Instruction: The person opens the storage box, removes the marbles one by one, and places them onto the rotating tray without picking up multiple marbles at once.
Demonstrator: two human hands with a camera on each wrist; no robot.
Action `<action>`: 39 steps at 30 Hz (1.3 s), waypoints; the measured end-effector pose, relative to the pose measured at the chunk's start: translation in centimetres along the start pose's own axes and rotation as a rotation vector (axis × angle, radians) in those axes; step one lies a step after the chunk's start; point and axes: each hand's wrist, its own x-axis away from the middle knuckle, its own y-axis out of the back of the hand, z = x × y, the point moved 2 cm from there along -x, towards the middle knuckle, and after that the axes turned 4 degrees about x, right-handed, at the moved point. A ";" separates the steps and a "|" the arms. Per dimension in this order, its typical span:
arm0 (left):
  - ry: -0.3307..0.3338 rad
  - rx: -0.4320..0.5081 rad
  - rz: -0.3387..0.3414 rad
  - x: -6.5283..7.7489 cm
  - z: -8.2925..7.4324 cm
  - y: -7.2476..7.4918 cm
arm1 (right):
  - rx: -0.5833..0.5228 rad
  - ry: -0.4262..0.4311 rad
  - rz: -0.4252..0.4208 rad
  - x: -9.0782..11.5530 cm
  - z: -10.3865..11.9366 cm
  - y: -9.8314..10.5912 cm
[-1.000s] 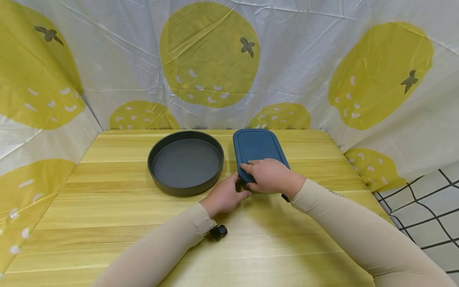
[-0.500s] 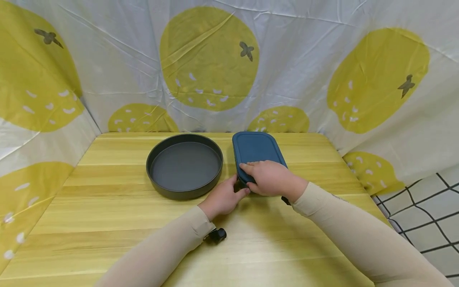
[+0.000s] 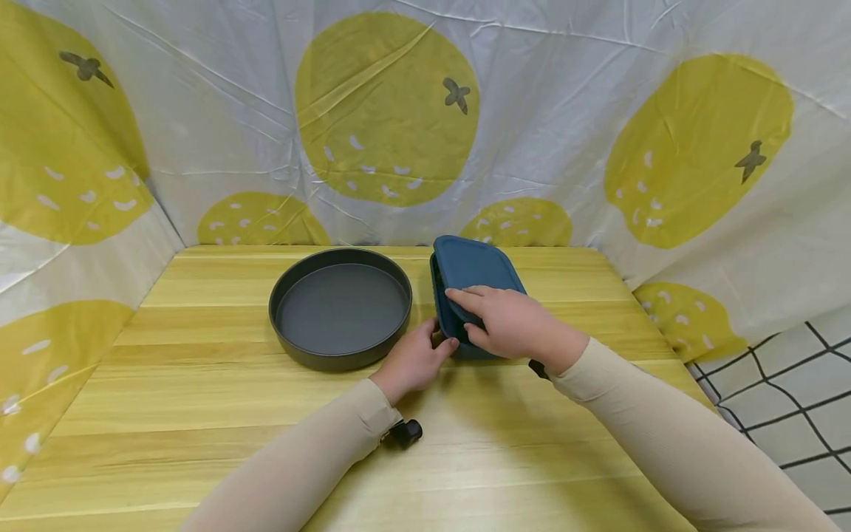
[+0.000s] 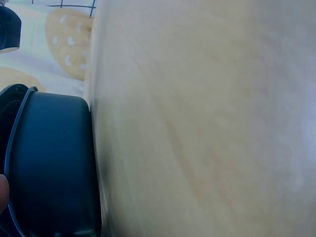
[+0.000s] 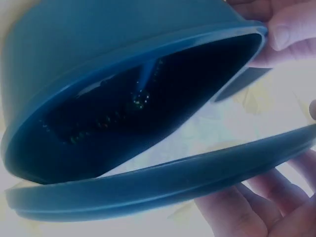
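Head view: a smooth blue rectangular lid with rounded corners (image 3: 484,264), tilted over a deep blue rounded-corner box (image 4: 54,163) on the yellow wood-grain tabletop (image 3: 199,417). Pinched at its near-left edge by the right hand (image 3: 510,319), fingers laid across the top. Gripped at the box's near-left corner by the left hand (image 3: 412,362), thumb and fingers closed there. Gaping along the left; cannot tell whether touching along the right.

Likeliest trouble: dragging the whole box on any clinging seal, with only one corner held, possibly into the round dark-grey pan (image 3: 342,310) near its left side. Also liable to drop askew from so shallow a pinch. Less likely, tipping out anything within; too dark to make out.
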 end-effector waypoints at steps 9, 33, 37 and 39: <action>-0.013 0.012 -0.028 0.0 -0.1 0.0 | -0.042 -0.012 -0.120 1.3 -0.7 1.6; 0.029 -0.073 -0.022 0.0 -0.4 0.0 | -0.201 -0.233 -0.341 4.3 -4.9 1.7; 0.018 -0.074 -0.029 -0.1 -0.3 -0.1 | -0.243 -0.283 -0.341 4.9 -5.7 1.3; 0.017 -0.073 -0.030 -0.1 -0.3 -0.1 | -0.255 -0.294 -0.349 5.3 -6.2 1.0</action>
